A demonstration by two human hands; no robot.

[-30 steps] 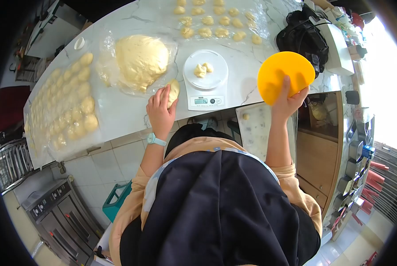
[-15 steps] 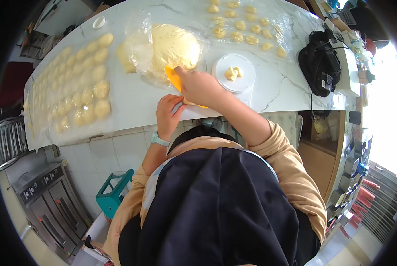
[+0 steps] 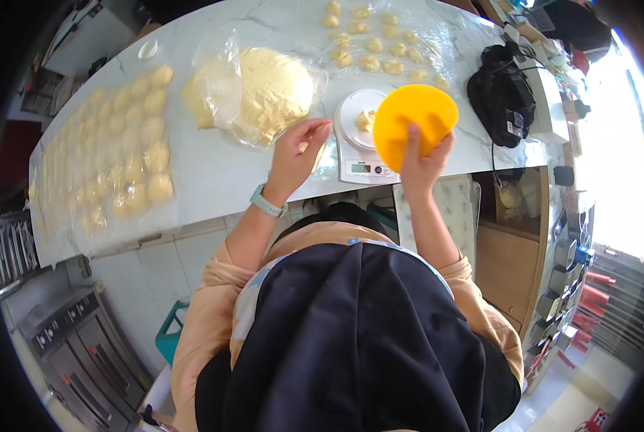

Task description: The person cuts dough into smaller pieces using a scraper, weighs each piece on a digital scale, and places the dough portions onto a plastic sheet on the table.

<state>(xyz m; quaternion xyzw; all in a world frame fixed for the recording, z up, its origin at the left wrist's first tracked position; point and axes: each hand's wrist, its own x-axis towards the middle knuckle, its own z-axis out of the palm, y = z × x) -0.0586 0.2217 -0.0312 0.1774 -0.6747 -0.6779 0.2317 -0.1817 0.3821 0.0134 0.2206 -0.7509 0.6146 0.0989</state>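
My right hand [image 3: 424, 162] grips a yellow dough scraper [image 3: 415, 119], raised over the right side of the white kitchen scale [image 3: 348, 171]. Part of a small dough piece [image 3: 365, 120] shows on the scale's round plate; the scraper covers the rest of that side. To the left of the scale is my left hand [image 3: 293, 160], thumb and fingers drawn together. Whatever they pinch, if anything, is too small to make out. A large mass of dough [image 3: 275, 90] lies beyond this hand, partly wrapped in clear plastic.
Rows of dough balls [image 3: 136, 169] sit under plastic at the left of the marble table [image 3: 214, 183]. Several small dough pieces [image 3: 372, 45] lie at the back. A black bag [image 3: 500, 93] with a cable is on the right, and a small white cup [image 3: 148, 50] back left.
My right hand has lifted the scraper from beside the large dough and swung it right, over the scale. My left hand has shifted slightly right and away from my body.
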